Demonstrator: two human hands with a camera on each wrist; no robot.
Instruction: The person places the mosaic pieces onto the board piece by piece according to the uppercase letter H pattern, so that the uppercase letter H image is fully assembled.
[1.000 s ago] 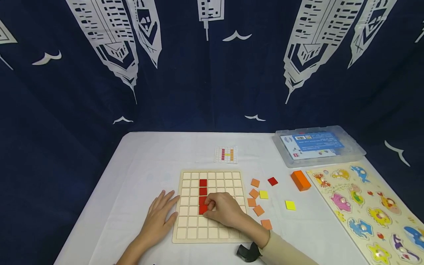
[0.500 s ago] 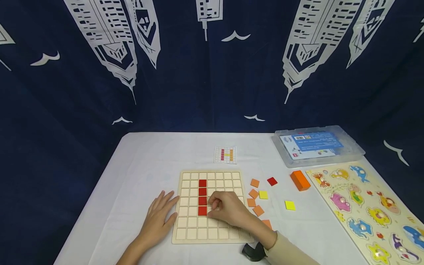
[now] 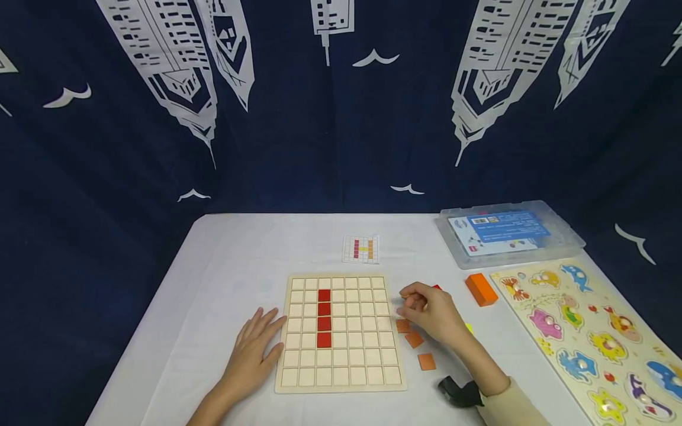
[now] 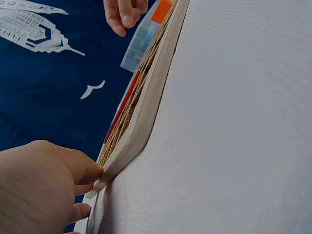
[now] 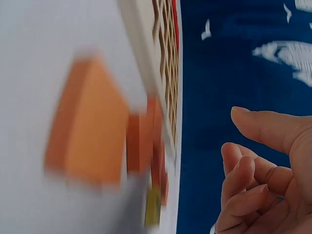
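Observation:
A wooden grid board [image 3: 341,376] lies on the table with a column of red square tiles [image 3: 324,323] in its cells. My left hand [image 3: 254,349] lies beside its left edge; in the left wrist view the thumb touches the board's rim [image 4: 139,124]. My right hand [image 3: 434,313] hovers right of the board above loose tiles. In the right wrist view its thumb and fingertips are apart, with nothing between them. Several orange tiles [image 3: 414,339] lie below it, others being hidden. A red tile [image 3: 437,287] and a yellow tile [image 3: 469,328] peek out behind the hand.
A small pattern card [image 3: 360,249] lies beyond the board. To the right are an orange block [image 3: 481,289], a clear plastic case [image 3: 453,236] and an animal knob puzzle [image 3: 578,355]. A dark blue curtain [image 3: 341,130] hangs behind the table.
My right hand has left the red column and moved right, off the board, to above the loose tiles. The red tiles stay in place. My left hand has hardly moved.

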